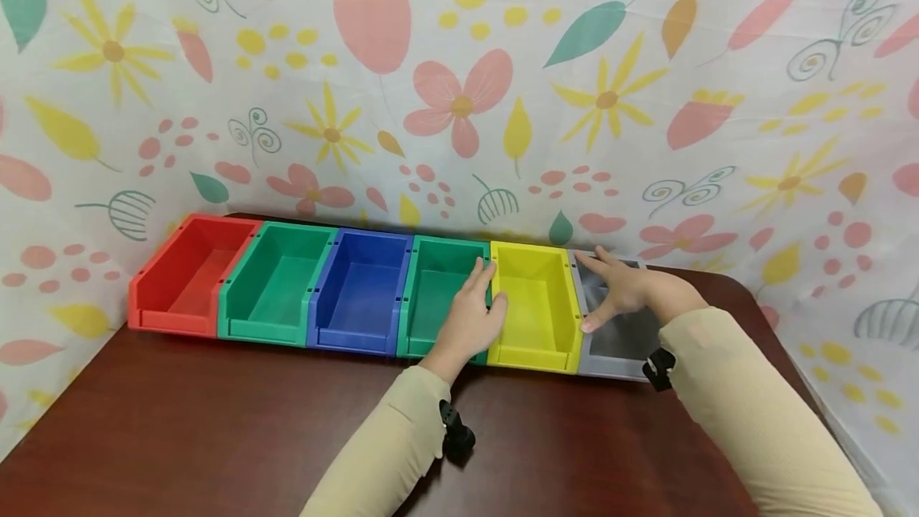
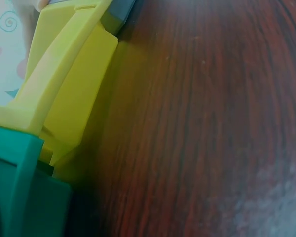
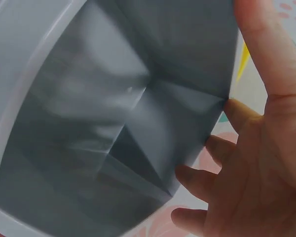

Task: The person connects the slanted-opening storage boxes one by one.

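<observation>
A row of open-front plastic bins stands side by side on the table. My left hand [image 1: 470,321] lies over the seam between the right green bin [image 1: 434,348] and the yellow bin [image 1: 534,359], its fingers extended toward the back. On the right end is the grey bin [image 1: 621,367], where my right hand [image 1: 621,290] reaches across with thumb and fingers spread. Its thumb touches the rim beside the yellow bin. In the right wrist view its fingertips [image 3: 192,177] meet the grey bin's edge, and no loose object shows inside the bin.
Leftward along the row come a blue bin [image 1: 355,339], another green bin [image 1: 266,331] and a red bin [image 1: 175,323]. The dark brown wooden table [image 1: 215,421] extends in front. A patterned cloth [image 1: 459,182] hangs behind the row.
</observation>
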